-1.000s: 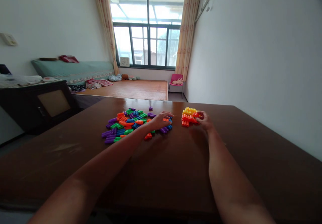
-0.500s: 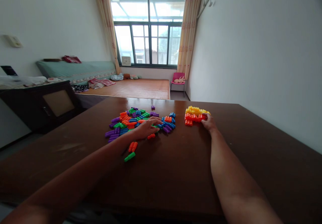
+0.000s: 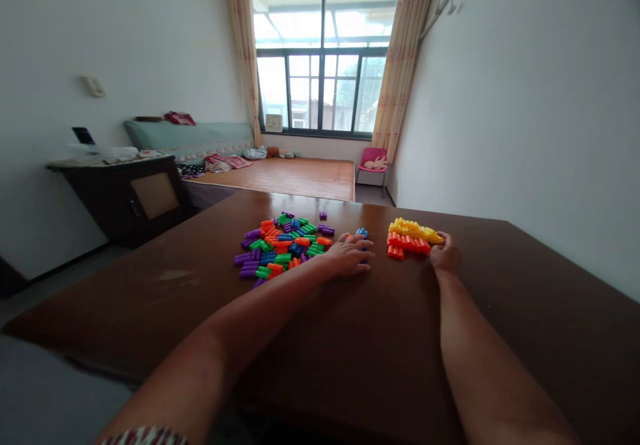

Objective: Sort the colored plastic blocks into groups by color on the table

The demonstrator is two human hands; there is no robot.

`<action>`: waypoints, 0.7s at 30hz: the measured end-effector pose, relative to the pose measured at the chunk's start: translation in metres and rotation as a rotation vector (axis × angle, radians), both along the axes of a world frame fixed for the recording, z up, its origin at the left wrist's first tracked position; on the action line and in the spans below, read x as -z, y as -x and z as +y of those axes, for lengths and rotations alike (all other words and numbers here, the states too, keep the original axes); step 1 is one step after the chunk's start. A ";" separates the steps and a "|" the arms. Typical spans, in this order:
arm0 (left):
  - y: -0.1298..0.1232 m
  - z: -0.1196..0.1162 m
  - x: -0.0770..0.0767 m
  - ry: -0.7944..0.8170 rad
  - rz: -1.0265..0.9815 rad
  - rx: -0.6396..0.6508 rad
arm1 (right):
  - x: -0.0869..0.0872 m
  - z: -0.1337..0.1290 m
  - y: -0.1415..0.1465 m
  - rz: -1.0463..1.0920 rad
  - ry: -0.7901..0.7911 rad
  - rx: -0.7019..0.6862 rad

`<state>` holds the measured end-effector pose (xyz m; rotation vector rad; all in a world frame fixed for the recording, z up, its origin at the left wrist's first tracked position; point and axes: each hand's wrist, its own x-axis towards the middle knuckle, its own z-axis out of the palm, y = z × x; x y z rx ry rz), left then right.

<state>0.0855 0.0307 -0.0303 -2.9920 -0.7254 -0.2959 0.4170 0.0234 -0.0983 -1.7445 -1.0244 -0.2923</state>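
My left hand (image 3: 350,256) lies low over the table with fingers spread, palm down. It partly covers a few blue (image 3: 362,233) and orange plastic building blocks, so what is under the palm is hidden. Left of it spreads a loose pile of purple, green, orange and blue building blocks (image 3: 283,241). My right hand (image 3: 446,255) is closed at the right end of two block rows, thumb and fingers against them. The yellow row (image 3: 413,229) lies behind the orange-red row (image 3: 407,243). A short orange piece (image 3: 395,253) sits at the near left of these rows.
The dark brown table (image 3: 370,338) carries all the blocks. One small purple block (image 3: 323,216) lies apart at the back. Beyond the table are a bed (image 3: 300,175), a pink chair (image 3: 373,159) and a dark cabinet (image 3: 125,195) on the left.
My left hand has moved right, from the pile's edge to over the blue and orange blocks. My right hand stays at the row ends. The view has turned slightly left.
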 end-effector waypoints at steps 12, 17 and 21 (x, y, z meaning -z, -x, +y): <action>0.094 0.038 -0.016 0.137 -0.023 -0.376 | 0.003 -0.002 0.001 -0.004 0.031 -0.009; 0.203 0.078 -0.020 0.224 -0.349 -0.945 | 0.003 -0.002 0.003 0.009 0.051 0.022; 0.238 0.095 0.004 0.240 -0.418 -0.987 | 0.003 -0.001 0.003 -0.013 0.067 0.019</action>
